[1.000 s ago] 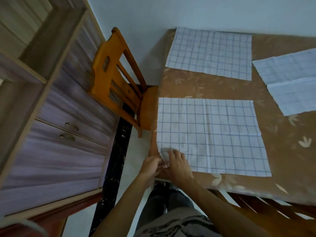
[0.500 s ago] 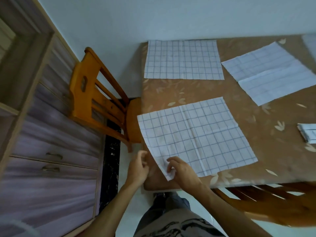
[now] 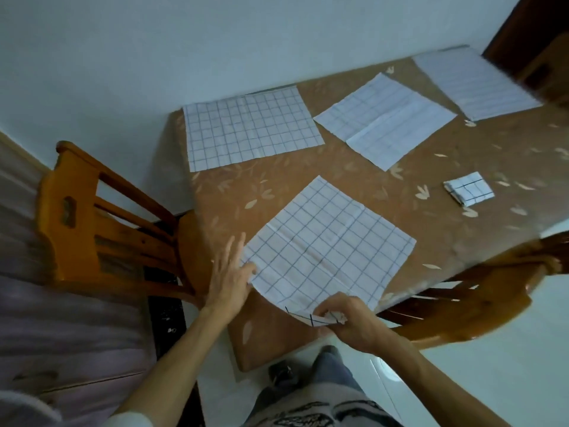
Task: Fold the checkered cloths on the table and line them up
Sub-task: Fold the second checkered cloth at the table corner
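Observation:
A white checkered cloth (image 3: 326,245) lies spread and turned diagonally on the brown table (image 3: 354,174), near its front corner. My right hand (image 3: 348,318) pinches the cloth's nearest corner, lifted a little off the table. My left hand (image 3: 229,269) lies flat with fingers apart, its thumb touching the cloth's left corner. Another spread checkered cloth (image 3: 249,127) lies at the far left. Two more spread cloths (image 3: 385,118) (image 3: 474,81) lie further right. A small folded cloth (image 3: 469,188) sits at the right.
An orange wooden chair (image 3: 101,223) stands at the table's left end, beside a purple-fronted cabinet (image 3: 37,318). A second wooden chair (image 3: 480,291) is tucked in at the right front edge. A pale wall runs behind the table.
The view has swung right, revealing the folded cloth and a fourth spread cloth. The near cloth has turned more diagonal. My right hand has pulled its corner toward me; my left hand has opened flat.

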### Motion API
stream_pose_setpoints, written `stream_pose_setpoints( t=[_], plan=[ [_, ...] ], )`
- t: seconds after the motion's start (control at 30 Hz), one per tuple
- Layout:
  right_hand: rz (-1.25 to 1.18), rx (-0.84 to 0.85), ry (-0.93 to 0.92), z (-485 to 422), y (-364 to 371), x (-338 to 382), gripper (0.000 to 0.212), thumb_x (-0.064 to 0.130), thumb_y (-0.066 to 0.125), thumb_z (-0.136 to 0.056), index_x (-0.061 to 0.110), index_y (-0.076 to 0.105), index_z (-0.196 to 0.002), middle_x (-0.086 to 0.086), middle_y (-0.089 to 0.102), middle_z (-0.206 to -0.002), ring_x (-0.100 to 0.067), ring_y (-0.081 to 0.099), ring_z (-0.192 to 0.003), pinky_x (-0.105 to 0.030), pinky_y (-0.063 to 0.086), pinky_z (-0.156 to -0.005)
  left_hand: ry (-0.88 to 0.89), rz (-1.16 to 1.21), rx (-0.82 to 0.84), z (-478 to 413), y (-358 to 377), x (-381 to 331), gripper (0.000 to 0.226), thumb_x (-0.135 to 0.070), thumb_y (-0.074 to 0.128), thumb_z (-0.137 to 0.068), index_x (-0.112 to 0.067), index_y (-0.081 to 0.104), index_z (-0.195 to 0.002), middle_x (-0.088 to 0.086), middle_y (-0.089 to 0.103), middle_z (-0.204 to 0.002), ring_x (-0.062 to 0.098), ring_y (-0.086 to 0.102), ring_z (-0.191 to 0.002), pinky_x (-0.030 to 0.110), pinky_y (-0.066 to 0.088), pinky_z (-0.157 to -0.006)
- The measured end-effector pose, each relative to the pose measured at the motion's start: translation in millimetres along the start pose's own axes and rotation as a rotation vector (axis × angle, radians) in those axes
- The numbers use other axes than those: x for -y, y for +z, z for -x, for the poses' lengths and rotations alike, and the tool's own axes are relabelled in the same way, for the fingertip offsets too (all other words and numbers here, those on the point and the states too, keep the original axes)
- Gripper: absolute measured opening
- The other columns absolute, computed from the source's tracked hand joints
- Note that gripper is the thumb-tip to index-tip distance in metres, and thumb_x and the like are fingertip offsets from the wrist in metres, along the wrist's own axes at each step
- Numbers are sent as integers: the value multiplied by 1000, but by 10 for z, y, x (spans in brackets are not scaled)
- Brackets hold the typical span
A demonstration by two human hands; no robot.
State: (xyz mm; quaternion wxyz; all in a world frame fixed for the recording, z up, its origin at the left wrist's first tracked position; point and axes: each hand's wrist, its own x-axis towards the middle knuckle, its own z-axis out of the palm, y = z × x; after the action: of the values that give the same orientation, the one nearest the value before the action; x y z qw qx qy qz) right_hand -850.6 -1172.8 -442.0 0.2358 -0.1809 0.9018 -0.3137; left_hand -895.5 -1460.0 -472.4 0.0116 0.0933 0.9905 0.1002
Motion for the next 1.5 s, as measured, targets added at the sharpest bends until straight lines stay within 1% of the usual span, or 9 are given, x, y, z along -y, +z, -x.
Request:
stream_pose_setpoints(
  t=[0.07, 0.17, 0.27, 0.37, 0.57, 0.77, 1.0, 1.3, 1.5],
  plan=[
    [-74, -74, 73, 108, -75, -52, 24, 13, 68, -85, 28, 72, -104, 15, 66, -103, -4, 59, -97, -28, 54, -85, 107, -56, 116, -79, 28, 46, 12, -31, 76, -82, -27, 67, -88, 8, 35, -158, 32, 13, -151, 51, 24, -119],
    [-256, -304, 172, 225, -205, -109, 16, 13, 65, -90, 26, 72, -96, 15, 69, -91, -4, 64, -87, -24, 55, -78, 170, -70, 374, -134, 57, 110, 20, -41, 64, -89, -23, 68, -96, -5, 57, -135, 21, 32, -144, 46, 26, -118],
    [-319, -399, 247, 223, -285, -188, 15, 14, 63, -93, 28, 69, -92, 16, 69, -93, 1, 63, -87, -18, 52, -78, 54, 112, 493, -67, -45, 199, 24, -45, 60, -84, -22, 64, -88, -8, 62, -98, 19, 60, -99, 38, 50, -87],
    [-298, -374, 248, 132, -297, -234, 11, 20, 65, -94, 30, 69, -95, 16, 70, -98, -2, 62, -93, -23, 52, -82, -125, 316, 506, 87, -191, 306, 35, -54, 57, -74, -20, 56, -72, -2, 62, -76, 21, 61, -76, 36, 50, -67],
    [-342, -313, 234, -243, -244, -86, 10, 23, 67, -92, 22, 69, -102, 9, 70, -97, -9, 65, -87, -27, 54, -78, -395, 683, 479, 530, -352, 635, 21, -37, 71, -84, -21, 74, -98, -4, 75, -105, 15, 69, -102, 39, 54, -91],
    [-424, -372, 362, -401, -290, -89, 7, 20, 65, -93, 14, 65, -91, 0, 71, -84, -15, 68, -73, -25, 52, -58, -662, 1163, 572, 885, -470, 701, 25, -24, 76, -86, -18, 70, -110, -2, 78, -99, 14, 75, -91, 26, 60, -73],
    [-473, -443, 464, -465, -378, -293, 11, 19, 65, -92, 15, 66, -102, 1, 71, -94, -16, 68, -81, -28, 53, -63, -679, 1013, 427, 846, -221, 662, 32, -23, 80, -83, -19, 67, -112, -1, 76, -104, 13, 72, -96, 35, 57, -91],
    [-519, -514, 598, -852, -490, -630, 36, 21, 67, -90, 13, 57, -124, -6, 69, -108, -26, 67, -94, -46, 57, -84, -683, 902, 235, 293, 9, 485, 28, -33, 64, -95, -20, 61, -121, -4, 67, -116, 13, 62, -110, 34, 54, -91],
    [-490, -499, 665, -1126, -547, -776, 32, 21, 64, -90, 15, 58, -121, -3, 68, -104, -23, 65, -93, -45, 57, -85, -693, 821, 216, -58, 90, 494, 17, -29, 64, -96, -25, 58, -112, -16, 61, -96, 5, 59, -95, 16, 45, -70]
  ],
)
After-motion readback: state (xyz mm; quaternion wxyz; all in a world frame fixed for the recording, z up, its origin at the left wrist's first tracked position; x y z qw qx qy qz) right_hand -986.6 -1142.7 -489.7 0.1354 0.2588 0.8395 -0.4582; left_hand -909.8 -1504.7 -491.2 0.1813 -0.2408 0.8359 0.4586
